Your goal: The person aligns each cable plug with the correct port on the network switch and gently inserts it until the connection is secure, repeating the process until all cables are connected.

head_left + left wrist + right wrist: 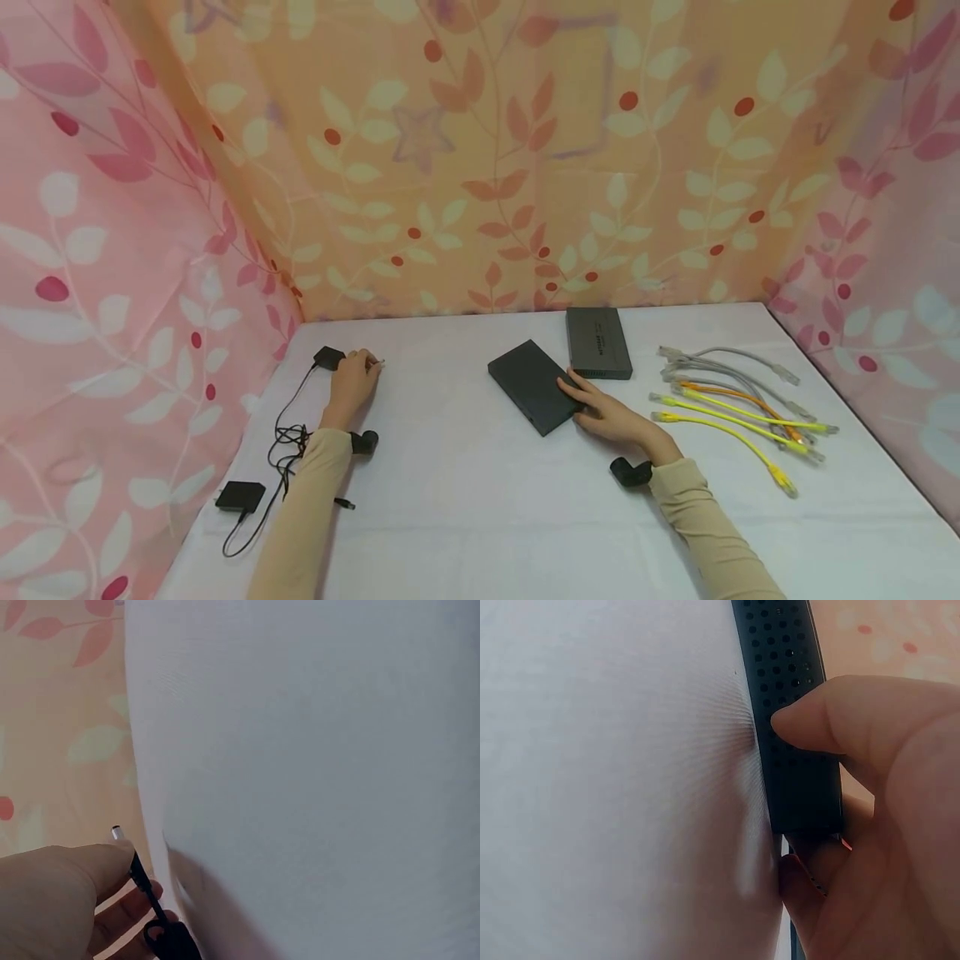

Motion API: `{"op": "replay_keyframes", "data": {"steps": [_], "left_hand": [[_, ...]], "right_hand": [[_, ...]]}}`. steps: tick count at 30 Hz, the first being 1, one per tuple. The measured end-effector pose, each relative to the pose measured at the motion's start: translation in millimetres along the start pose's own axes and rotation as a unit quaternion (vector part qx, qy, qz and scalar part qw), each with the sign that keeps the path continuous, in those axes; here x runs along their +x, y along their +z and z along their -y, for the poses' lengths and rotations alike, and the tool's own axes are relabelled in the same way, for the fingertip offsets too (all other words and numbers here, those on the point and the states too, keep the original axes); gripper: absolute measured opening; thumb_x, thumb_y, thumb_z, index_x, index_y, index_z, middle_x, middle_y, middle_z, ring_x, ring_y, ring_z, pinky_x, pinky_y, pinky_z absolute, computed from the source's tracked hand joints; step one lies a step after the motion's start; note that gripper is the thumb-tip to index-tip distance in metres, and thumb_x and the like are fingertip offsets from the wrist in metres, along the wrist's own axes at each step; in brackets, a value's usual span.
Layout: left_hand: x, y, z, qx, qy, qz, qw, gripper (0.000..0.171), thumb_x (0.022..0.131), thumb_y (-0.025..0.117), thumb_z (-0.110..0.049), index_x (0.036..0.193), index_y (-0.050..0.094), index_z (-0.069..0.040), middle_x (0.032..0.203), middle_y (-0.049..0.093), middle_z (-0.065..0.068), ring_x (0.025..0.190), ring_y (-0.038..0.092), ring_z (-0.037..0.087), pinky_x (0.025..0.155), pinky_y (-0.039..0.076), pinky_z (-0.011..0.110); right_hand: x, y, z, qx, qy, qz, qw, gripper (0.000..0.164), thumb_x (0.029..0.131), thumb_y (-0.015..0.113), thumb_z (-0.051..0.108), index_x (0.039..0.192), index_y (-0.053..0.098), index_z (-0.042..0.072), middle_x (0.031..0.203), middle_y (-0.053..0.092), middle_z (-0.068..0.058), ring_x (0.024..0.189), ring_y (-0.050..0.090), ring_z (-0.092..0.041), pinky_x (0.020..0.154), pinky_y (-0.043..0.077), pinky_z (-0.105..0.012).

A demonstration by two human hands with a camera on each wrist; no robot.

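In the head view my left hand (354, 383) is at the table's far left, beside a black power adapter (328, 358). Its thumb and fingers pinch the black barrel plug (136, 870) of a thin cable; the plug's metal tip sticks out past the thumb in the left wrist view. My right hand (611, 412) grips the near right corner of a flat black network switch (531, 387), which lies turned at an angle on the table. The right wrist view shows the thumb on the switch's perforated side (776, 645), with fingers around the corner.
A second network switch (598, 343) lies behind the first. Several grey, yellow and orange network cables (731, 408) are spread at the right. Another adapter (240, 497) and a tangled black cord (288, 442) lie at the left, with a small black plug (345, 503) near the left sleeve.
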State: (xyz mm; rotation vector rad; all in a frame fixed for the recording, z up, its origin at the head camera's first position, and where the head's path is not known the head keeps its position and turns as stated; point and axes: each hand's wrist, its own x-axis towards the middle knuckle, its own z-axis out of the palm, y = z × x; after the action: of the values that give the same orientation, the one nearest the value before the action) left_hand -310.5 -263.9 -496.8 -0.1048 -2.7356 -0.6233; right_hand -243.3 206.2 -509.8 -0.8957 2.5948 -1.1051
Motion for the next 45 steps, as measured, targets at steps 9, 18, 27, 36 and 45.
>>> {"op": "replay_keyframes", "data": {"steps": [9, 18, 27, 36, 45], "left_hand": [[-2.8, 1.0, -7.1, -0.010, 0.005, -0.016, 0.9998, 0.016, 0.091, 0.057, -0.016, 0.098, 0.059, -0.001, 0.083, 0.066, 0.015, 0.074, 0.062, 0.032, 0.067, 0.045, 0.048], [-8.1, 1.1, -23.5, -0.058, 0.000, -0.007, 0.9983, 0.017, 0.091, 0.056, -0.018, 0.099, 0.059, -0.004, 0.080, 0.065, 0.011, 0.071, 0.061, 0.028, 0.066, 0.045, 0.046], [-15.4, 2.7, -38.3, -0.103, -0.003, 0.046, 0.9936, 0.016, 0.093, 0.054, -0.018, 0.102, 0.057, -0.005, 0.083, 0.064, 0.010, 0.072, 0.058, 0.023, 0.065, 0.045, 0.038], [-23.6, 6.5, -54.1, -0.128, -0.001, 0.082, 0.9883, 0.015, 0.093, 0.055, -0.020, 0.102, 0.058, -0.008, 0.082, 0.063, 0.006, 0.070, 0.056, 0.017, 0.064, 0.045, 0.033], [-30.8, 11.3, -72.7, -0.132, 0.007, 0.104, 0.9858, 0.015, 0.093, 0.056, -0.022, 0.100, 0.058, -0.009, 0.079, 0.061, 0.004, 0.067, 0.054, 0.014, 0.059, 0.043, 0.028]], "right_hand": [[0, 1, -3, -0.004, 0.000, -0.001, 1.000, 0.062, 0.092, 0.054, 0.009, 0.147, 0.025, 0.012, 0.155, 0.005, -0.017, 0.139, 0.014, -0.040, 0.104, 0.027, -0.058], [0, 2, -3, -0.006, -0.008, -0.005, 1.000, 0.062, 0.092, 0.054, 0.009, 0.147, 0.025, 0.011, 0.155, 0.006, -0.018, 0.139, 0.015, -0.040, 0.103, 0.028, -0.058], [0, 2, -4, -0.004, -0.008, -0.005, 1.000, 0.062, 0.093, 0.054, 0.010, 0.147, 0.025, 0.011, 0.155, 0.006, -0.018, 0.138, 0.016, -0.040, 0.103, 0.028, -0.058], [0, 2, -3, -0.005, -0.008, -0.006, 1.000, 0.062, 0.092, 0.054, 0.007, 0.147, 0.025, 0.011, 0.155, 0.006, -0.018, 0.139, 0.016, -0.040, 0.103, 0.028, -0.058], [0, 1, -3, -0.002, -0.011, -0.007, 1.000, 0.062, 0.092, 0.053, 0.006, 0.147, 0.026, 0.010, 0.154, 0.006, -0.020, 0.138, 0.015, -0.041, 0.103, 0.027, -0.059]]}}
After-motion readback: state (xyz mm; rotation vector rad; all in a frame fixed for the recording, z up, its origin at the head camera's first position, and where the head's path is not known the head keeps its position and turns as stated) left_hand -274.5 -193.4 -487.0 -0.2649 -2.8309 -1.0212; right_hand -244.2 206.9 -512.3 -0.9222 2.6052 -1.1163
